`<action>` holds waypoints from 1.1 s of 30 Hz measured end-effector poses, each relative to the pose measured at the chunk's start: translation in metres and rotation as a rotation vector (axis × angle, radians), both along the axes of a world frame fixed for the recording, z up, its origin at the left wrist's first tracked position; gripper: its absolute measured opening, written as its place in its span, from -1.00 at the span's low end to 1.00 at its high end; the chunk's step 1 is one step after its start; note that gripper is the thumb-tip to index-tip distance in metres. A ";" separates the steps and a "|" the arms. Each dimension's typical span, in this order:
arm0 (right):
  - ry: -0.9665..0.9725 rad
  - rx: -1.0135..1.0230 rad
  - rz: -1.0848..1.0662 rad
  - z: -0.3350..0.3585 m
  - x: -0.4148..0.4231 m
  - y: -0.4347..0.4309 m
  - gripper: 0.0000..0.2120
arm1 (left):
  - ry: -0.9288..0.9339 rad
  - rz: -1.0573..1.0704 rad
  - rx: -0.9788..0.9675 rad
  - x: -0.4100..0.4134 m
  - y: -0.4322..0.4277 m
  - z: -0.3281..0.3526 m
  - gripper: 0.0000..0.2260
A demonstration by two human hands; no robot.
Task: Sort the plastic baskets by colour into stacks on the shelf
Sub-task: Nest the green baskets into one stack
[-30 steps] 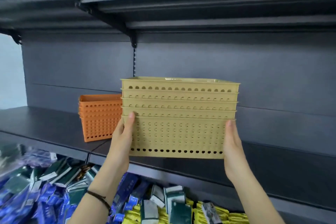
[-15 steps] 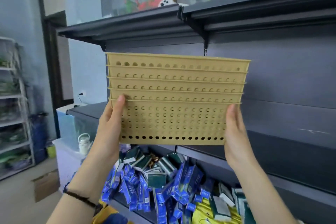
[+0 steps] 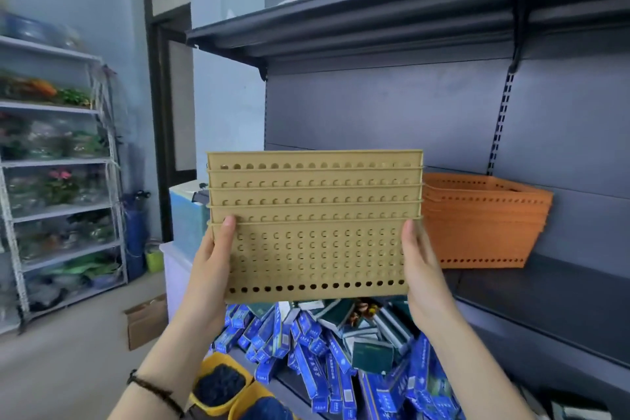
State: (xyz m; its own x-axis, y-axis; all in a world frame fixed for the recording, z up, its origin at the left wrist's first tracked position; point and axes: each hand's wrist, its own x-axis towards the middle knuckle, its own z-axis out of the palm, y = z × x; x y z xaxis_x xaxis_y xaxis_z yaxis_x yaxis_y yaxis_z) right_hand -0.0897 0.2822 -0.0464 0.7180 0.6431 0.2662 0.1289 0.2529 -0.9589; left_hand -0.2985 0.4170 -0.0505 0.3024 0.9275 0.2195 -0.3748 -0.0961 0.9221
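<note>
Yellow baskets (image 3: 315, 225) are sitting nested together, so both hands are squeezing the ends, left hand (image 3: 213, 269) and right hand (image 3: 421, 269). Orange baskets (image 3: 484, 222) are waiting on the shelf (image 3: 545, 286).

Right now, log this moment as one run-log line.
both hands: left hand, right hand | held: yellow basket stack, off shelf | orange basket stack: on shelf

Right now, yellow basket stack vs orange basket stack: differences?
The yellow basket stack is held off the shelf between the left hand and right hand; the orange basket stack sits on the shelf. Yellow is nearer the camera, orange behind to its right. Both are nested, perforated plastic baskets.
</note>
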 end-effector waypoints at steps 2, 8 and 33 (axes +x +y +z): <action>0.004 0.019 0.007 -0.005 0.011 0.039 -0.40 | -0.015 0.014 -0.005 0.009 0.037 -0.003 -0.62; -0.011 0.099 0.035 -0.005 0.052 0.163 -0.45 | 0.005 0.011 -0.016 0.054 0.159 0.007 -0.73; 0.068 0.075 -0.139 -0.022 0.125 0.513 -0.42 | 0.181 -0.382 0.169 0.192 0.610 -0.014 -0.65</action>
State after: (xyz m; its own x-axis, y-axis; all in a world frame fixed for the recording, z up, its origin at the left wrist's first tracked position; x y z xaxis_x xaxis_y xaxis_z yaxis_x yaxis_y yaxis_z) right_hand 0.0349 0.7955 -0.0689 0.8170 0.5161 0.2574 0.1029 0.3086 -0.9456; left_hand -0.1070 1.0270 -0.0650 0.6631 0.6978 0.2710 -0.2473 -0.1375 0.9591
